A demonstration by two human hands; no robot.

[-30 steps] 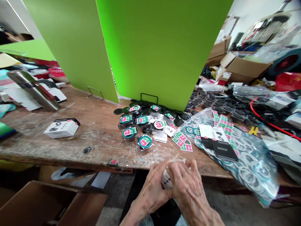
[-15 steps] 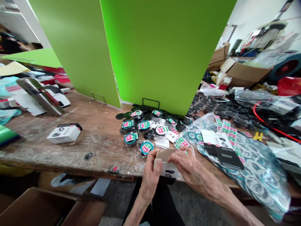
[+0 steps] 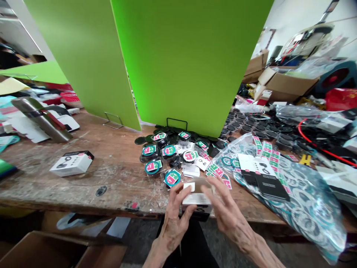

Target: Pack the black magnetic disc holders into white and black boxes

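Just over the front edge of the bench, my left hand (image 3: 176,214) grips a small white and black cardboard box (image 3: 196,200) by its left side, thumb in front and fingers on top. The box's lid flap stands up at its open end, with a small white side flap by my left fingertips. My right hand (image 3: 227,208) is at the box's right side, its thumb and fingers around the edge there, slightly blurred. Beyond the box lie several round black items with teal rings (image 3: 172,178) and pink-green stickers, in clear wrap. The inside of the box cannot be made out.
A closed box of the same kind (image 3: 72,163) sits on the wooden bench (image 3: 117,152) at left, near a metal flask (image 3: 41,119). Green panels (image 3: 184,63) stand behind. At right lie a plastic bag of rings (image 3: 306,208), cards (image 3: 270,186) and sticker strips (image 3: 267,152).
The box has tipped so its white top edge shows more. My left fingers have shifted onto its top, and my right fingers have spread and moved to its right edge. The view shifted slightly.
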